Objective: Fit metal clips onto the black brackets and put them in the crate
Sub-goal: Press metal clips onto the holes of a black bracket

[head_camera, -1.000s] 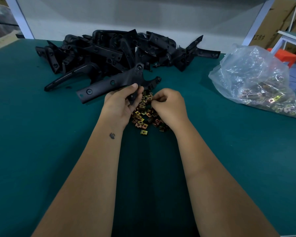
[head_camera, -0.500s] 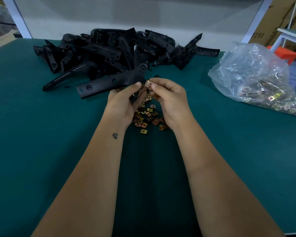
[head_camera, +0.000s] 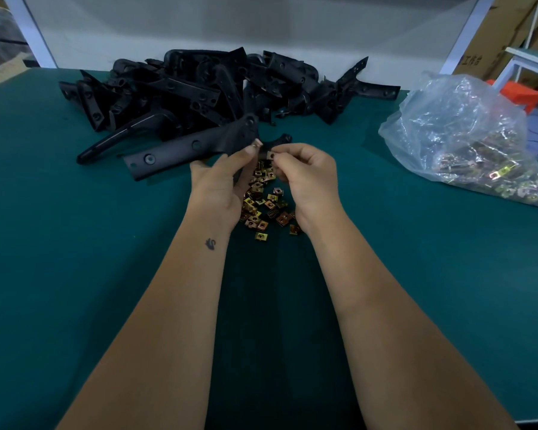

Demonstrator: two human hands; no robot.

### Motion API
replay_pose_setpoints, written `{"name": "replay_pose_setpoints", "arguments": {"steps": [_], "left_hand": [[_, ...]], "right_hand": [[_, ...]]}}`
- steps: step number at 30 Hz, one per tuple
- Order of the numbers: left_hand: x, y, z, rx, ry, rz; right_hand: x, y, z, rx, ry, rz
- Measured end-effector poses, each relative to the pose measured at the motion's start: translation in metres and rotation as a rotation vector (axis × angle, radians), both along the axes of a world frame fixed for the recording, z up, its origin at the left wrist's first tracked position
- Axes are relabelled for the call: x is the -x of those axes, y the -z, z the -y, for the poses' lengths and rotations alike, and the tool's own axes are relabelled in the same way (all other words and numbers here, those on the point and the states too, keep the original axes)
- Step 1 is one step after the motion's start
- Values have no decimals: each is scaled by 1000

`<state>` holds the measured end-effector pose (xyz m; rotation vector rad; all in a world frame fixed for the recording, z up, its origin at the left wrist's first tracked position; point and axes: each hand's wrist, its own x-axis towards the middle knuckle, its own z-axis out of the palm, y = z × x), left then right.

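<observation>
Bracket [head_camera: 187, 147] in hand, held just above the loose clip pile [head_camera: 263, 201], which I use as the landmark; left hand [head_camera: 219, 181] grips the bracket's near end, fingers curled round it, long arm of the bracket pointing left of the pile and away; one clip [head_camera: 255, 144] looks already seated on the bracket edge at the left thumb tip, though it is small and I would not swear to it; right hand [head_camera: 308, 175] pinches a second clip [head_camera: 270, 155] between thumb and fingertips, clip touching or just beside the bracket's lower tab, directly over the far end of the pile; judged step: pushing this clip on, not yet seated; heap of brackets [head_camera: 218, 85] lies beyond the pile against the wall, many pieces, none visibly clipped; plastic bag [head_camera: 460, 135] with more clips sits well right of the pile; table [head_camera: 75, 259] is green matting; no crate in view, so nothing can be counted as delivered; progress estimate: early, one bracket mid-fit, the big heap left to do, plenty of clips both loose and bagged.
</observation>
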<state>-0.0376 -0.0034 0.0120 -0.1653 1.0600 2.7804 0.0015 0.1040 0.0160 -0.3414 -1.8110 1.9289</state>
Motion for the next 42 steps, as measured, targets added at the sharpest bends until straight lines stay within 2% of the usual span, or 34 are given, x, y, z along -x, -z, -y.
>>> {"name": "replay_pose_setpoints", "arguments": {"steps": [4,10,31,42], "left_hand": [[4,-1,6,-24,-14,16],[0,-1,-1,184,91,-22],[-2,0,1,189,247,-127],[-8,-3,-1,200,266,-209]], "right_hand": [[0,0,-4,-17,44,28],[1,-1,-3,93,-17,-35],[-2,-5,-5,463,-193,-125],[-4,-5,-3,447,-127,-153]]}}
